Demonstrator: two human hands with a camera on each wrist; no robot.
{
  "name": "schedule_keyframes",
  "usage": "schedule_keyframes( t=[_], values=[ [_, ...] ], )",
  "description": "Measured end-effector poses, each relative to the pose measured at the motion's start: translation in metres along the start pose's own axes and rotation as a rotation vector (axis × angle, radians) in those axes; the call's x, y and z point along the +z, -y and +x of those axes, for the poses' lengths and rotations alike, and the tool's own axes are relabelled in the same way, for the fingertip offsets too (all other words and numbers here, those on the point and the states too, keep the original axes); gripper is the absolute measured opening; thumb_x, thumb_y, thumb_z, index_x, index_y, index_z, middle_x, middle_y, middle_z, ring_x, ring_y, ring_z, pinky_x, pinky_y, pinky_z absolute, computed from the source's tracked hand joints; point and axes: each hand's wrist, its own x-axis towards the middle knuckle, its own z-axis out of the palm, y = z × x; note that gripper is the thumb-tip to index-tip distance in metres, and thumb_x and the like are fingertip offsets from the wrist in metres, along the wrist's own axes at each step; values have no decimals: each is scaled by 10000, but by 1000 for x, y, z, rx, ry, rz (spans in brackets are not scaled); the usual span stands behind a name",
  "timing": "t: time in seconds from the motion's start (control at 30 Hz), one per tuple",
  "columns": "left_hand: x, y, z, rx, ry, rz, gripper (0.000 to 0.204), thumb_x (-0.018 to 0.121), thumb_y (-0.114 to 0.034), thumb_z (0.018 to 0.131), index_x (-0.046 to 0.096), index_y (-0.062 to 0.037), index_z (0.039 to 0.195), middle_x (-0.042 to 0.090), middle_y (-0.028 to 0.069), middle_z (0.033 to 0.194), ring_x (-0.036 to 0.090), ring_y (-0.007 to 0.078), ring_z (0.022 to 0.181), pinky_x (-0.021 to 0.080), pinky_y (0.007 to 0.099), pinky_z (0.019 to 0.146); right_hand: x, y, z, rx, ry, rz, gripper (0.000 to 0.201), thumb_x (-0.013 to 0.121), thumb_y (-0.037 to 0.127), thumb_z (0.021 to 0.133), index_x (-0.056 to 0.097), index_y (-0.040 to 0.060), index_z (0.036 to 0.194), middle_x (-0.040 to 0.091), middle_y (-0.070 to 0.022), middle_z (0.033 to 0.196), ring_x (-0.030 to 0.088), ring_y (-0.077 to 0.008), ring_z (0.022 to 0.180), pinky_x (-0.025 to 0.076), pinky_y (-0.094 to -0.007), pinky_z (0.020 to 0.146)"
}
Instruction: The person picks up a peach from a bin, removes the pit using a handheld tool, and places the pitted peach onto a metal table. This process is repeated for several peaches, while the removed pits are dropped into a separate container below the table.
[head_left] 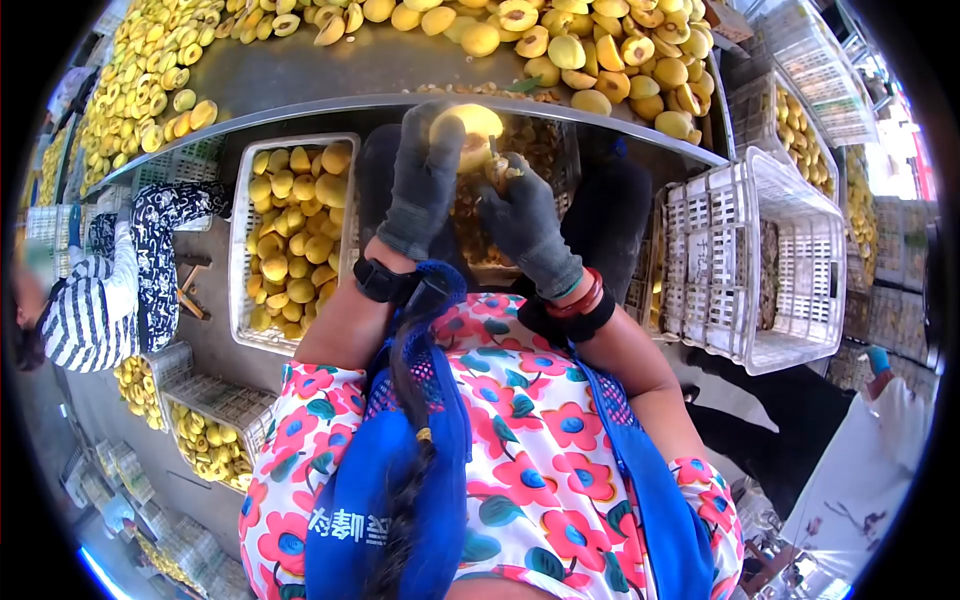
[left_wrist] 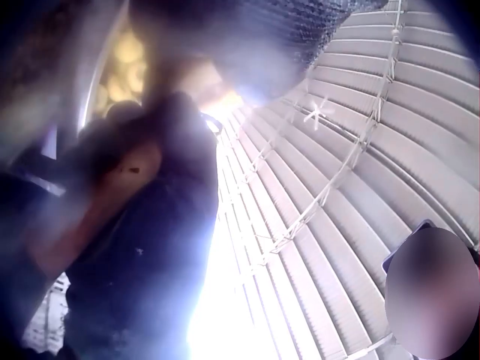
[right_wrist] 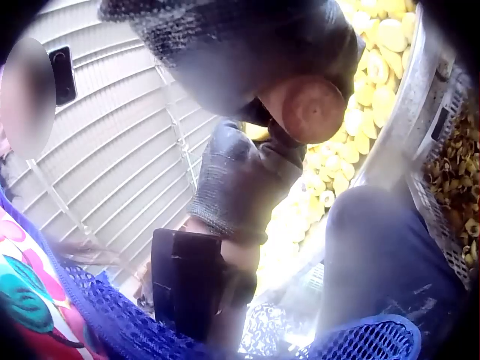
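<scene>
Both hands wear dark grey gloves and are close together above the lap. In the head view my left hand (head_left: 415, 185) holds a yellow fruit (head_left: 478, 122) between thumb and fingers. Just right of it, my right hand (head_left: 532, 222) grips a small tool (head_left: 497, 170) whose tip is near the fruit; whether they touch is unclear. The right wrist view shows the tool's round brown end (right_wrist: 313, 111) sticking out of my right hand (right_wrist: 255, 56), with my left hand (right_wrist: 244, 176) beyond it. In the left wrist view my left hand (left_wrist: 262, 49) is blurred and its fruit cannot be made out.
A metal table (head_left: 330, 75) heaped with halved yellow fruit (head_left: 150, 90) spans the front. A crate (head_left: 240, 240) of whole fruit stands left, stacked white crates (head_left: 715, 260) right. Below the hands lies a container of brown scraps (head_left: 545, 150). Other people are at both sides.
</scene>
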Motion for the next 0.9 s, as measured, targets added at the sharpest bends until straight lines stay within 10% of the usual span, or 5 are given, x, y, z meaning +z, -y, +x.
schedule_keyframes(
  t=[0.53,0.73,0.9],
  values=[
    [14,29,-2,211,44,-104,420,552,-299,939,479,-5,1229,574,135,1109,600,203,953,513,324,818,-7,2,6,49,213,180,175,554,37,861,612,-36,1009,668,-98,896,632,-205,832,492,-319,751],
    [7,36,4,196,148,-198,395,541,-288,940,500,-3,1211,579,125,1098,598,199,961,507,320,833,-24,8,7,618,503,764,104,566,93,891,611,4,861,586,-34,702,564,-138,597,452,-270,543],
    [1,51,6,199,298,-205,397,519,-288,964,487,-8,1244,613,138,1130,591,203,1027,481,325,904,-34,8,5,556,640,815,129,568,141,909,591,32,845,524,-14,633,481,-106,503,370,-239,451]
  ],
)
